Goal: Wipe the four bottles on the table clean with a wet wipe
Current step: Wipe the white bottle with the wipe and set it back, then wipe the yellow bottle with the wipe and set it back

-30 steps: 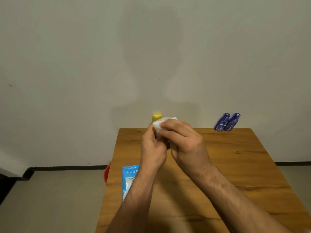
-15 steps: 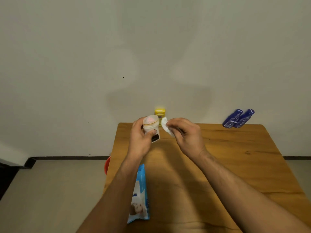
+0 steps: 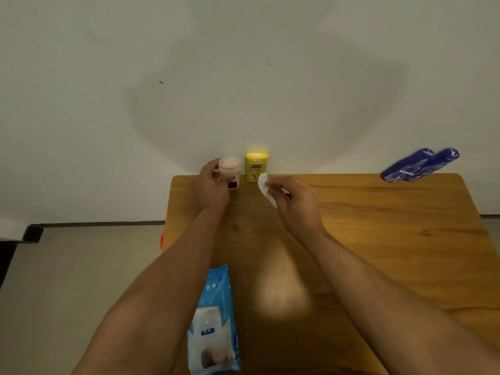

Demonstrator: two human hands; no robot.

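My left hand point(image 3: 213, 189) grips a small white bottle with a pink cap point(image 3: 229, 169) at the table's far left, right beside a yellow bottle point(image 3: 256, 166) that stands upright by the wall. My right hand point(image 3: 293, 203) pinches a white wet wipe point(image 3: 264, 186) just in front of the yellow bottle, apart from both bottles. Two dark blue bottles point(image 3: 419, 165) stand side by side at the far right edge of the wooden table point(image 3: 378, 239).
A blue and white wet wipe pack point(image 3: 215, 323) lies near the table's front left edge, under my left forearm. Something red point(image 3: 161, 239) shows beyond the left edge on the floor side. The wall rises directly behind the table.
My hands have come apart: the left carried the pink-capped bottle out to the far left beside the yellow bottle, and the right drew the wipe off it.
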